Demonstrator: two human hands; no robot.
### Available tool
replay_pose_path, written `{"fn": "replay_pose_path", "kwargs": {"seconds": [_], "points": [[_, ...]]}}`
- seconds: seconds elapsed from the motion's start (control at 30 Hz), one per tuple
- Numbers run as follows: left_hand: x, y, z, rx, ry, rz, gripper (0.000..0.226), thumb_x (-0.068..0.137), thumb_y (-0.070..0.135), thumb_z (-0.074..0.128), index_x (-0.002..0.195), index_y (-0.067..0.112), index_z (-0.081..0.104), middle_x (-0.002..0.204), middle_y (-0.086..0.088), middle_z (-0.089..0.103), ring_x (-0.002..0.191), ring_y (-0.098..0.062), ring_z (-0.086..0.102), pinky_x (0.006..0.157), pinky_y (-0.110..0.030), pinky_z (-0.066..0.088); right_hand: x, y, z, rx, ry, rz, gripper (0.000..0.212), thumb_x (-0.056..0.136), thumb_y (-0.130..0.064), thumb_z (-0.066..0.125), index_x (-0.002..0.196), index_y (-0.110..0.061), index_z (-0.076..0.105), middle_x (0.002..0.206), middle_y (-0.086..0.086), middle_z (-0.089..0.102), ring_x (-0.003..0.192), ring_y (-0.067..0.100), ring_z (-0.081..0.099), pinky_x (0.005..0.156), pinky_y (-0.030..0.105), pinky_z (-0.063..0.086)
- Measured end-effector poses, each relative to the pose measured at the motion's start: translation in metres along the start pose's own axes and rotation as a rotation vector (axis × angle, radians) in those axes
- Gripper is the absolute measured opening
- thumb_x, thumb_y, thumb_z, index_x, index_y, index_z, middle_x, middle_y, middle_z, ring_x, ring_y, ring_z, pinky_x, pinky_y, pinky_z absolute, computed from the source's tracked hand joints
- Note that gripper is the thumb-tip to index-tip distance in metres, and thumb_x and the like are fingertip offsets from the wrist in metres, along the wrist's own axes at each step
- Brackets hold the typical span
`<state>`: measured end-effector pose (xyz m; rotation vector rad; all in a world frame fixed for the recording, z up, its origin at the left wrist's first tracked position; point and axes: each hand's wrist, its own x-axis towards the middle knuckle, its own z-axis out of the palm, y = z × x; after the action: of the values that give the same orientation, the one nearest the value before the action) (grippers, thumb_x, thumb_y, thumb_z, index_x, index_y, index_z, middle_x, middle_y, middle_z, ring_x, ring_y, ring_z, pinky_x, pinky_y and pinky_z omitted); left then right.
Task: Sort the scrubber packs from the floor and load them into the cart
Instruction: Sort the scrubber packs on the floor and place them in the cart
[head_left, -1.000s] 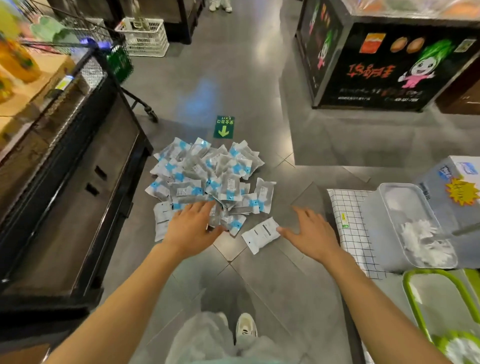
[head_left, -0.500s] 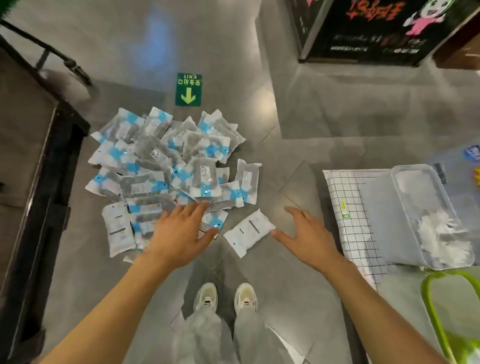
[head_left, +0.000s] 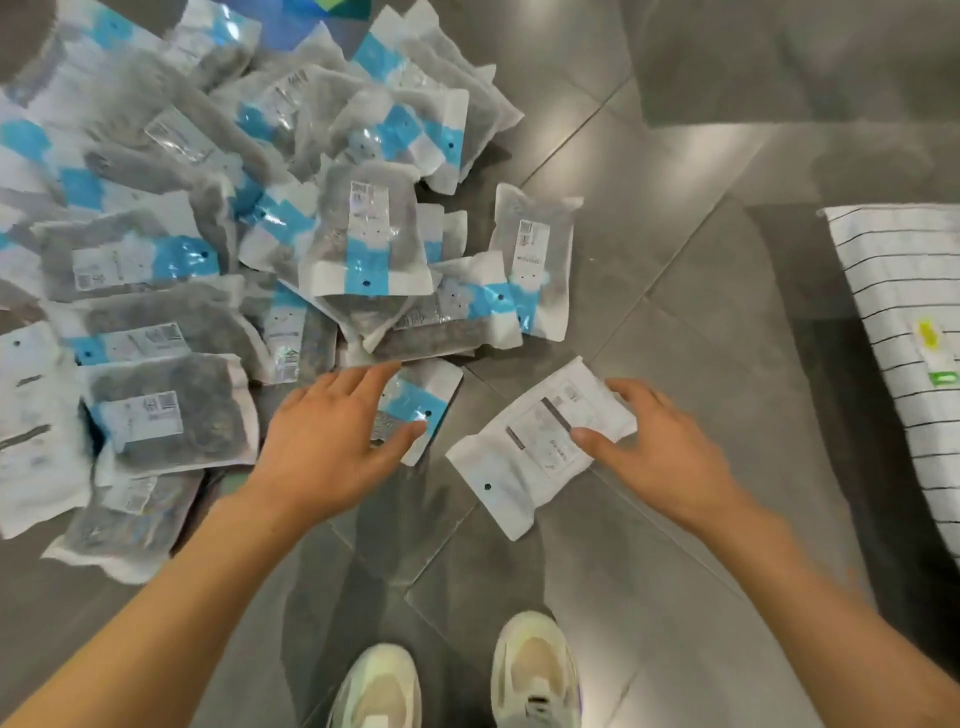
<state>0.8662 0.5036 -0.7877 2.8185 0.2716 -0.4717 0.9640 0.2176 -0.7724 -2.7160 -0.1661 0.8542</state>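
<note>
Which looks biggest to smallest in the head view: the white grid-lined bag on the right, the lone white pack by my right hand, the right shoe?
1. White grid-lined bag, though cut off by the frame edge.
2. Lone white pack and right shoe: too alike to rank, and the shoe is cropped.

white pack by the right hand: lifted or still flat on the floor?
Flat on the floor. The white pack lies face up on the tiles, apart from the pile; the right hand pinches its near end.

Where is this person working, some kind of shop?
Probably a shop floor, though that is a guess: dozens of identical sealed retail packs with barcode labels lie heaped on grey floor tiles, and both hands reach for them.
</note>
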Motion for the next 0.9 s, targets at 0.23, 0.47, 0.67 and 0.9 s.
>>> {"fn": "replay_pose_path", "kwargs": {"seconds": [0.23,0.47,0.67,0.9], "points": [[0.046,-0.051,0.089,-0.047,0.105,-0.026,0.079,0.089,0.077,0.037,0.148,0.026,0.045,0.141,-0.002,0.059,0.125,-0.029,0.058,0.092,-0.046,0.052,0.077,0.060,0.092,0.287,0.126,0.118,0.068,0.084,-0.058,0.072,0.141,-0.028,0.049,0.140,-0.001,0.056,0.123,0.023,0.057,0.103,0.047,0.047],[0.047,-0.066,0.088,-0.088,0.179,0.008,0.091,0.081,0.081,0.025,0.148,0.023,0.047,0.140,-0.005,0.061,0.123,-0.031,0.061,0.093,-0.046,0.053,0.085,0.081,0.129,0.762,0.271,0.439,0.073,0.073,-0.052,0.086,0.125,-0.011,0.057,0.119,0.011,0.068,0.104,0.030,0.066,0.092,0.048,0.055],[0.041,-0.063,0.088,-0.086,0.211,0.026,0.082,0.086,0.077,0.031,0.147,0.025,0.048,0.136,-0.002,0.063,0.120,-0.027,0.062,0.089,-0.043,0.054,0.087,0.051,0.159,1.382,0.152,0.649,0.044,0.083,-0.018,0.083,0.120,-0.010,0.061,0.111,0.009,0.069,0.103,0.029,0.066,0.084,0.042,0.052],[0.057,-0.066,0.084,-0.228,0.328,-0.006,0.057,0.095,0.056,0.055,0.144,0.026,0.050,0.135,0.004,0.062,0.120,-0.020,0.059,0.092,-0.038,0.051,0.118,0.019,0.163,1.459,0.192,0.597,0.036,0.073,-0.001,0.088,0.095,-0.014,0.062,0.110,0.009,0.072,0.099,0.028,0.067,0.088,0.042,0.050]]}}
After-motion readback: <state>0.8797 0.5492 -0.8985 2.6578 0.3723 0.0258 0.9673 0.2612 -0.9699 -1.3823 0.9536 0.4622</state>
